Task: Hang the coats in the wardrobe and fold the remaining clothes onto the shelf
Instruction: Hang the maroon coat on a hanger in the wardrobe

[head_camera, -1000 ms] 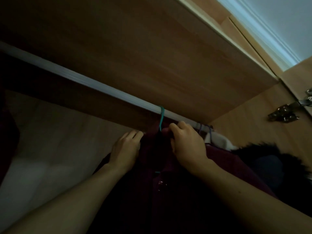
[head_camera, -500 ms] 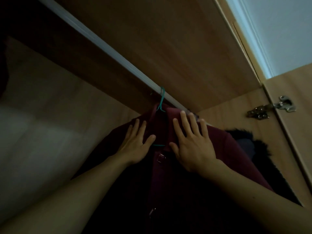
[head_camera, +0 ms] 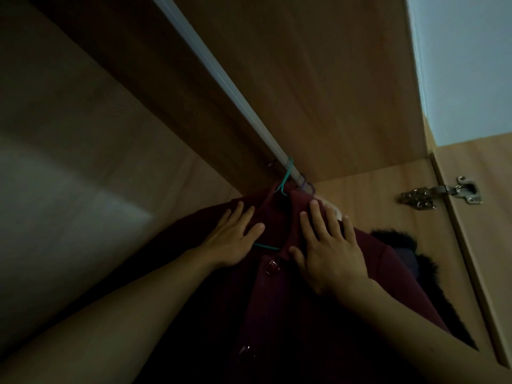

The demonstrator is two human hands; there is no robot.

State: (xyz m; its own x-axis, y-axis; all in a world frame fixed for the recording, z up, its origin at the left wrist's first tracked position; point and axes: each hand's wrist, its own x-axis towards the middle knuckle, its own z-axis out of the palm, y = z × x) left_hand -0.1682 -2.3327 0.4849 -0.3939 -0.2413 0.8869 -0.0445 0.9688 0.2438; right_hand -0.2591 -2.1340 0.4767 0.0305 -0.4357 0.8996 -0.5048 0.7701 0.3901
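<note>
Dim wooden wardrobe (head_camera: pixel 318 79), pale rail (head_camera: pixel 221 79) overhead; left hand (head_camera: pixel 230 242), right hand (head_camera: pixel 332 250) flat, open-fingered on maroon coat (head_camera: pixel 277 295).

We see a dark maroon coat (head_camera: pixel 277 300) with glossy round buttons hanging on a teal wire hanger (head_camera: pixel 287 174), which is hooked over the pale wardrobe rail (head_camera: pixel 221 79). Just to its right hangs a black fur-trimmed coat (head_camera: pixel 399 238).

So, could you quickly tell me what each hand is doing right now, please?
Left hand: open, fingers flat on the maroon coat.
Right hand: open, fingers spread flat on the coat's shoulder.
</note>
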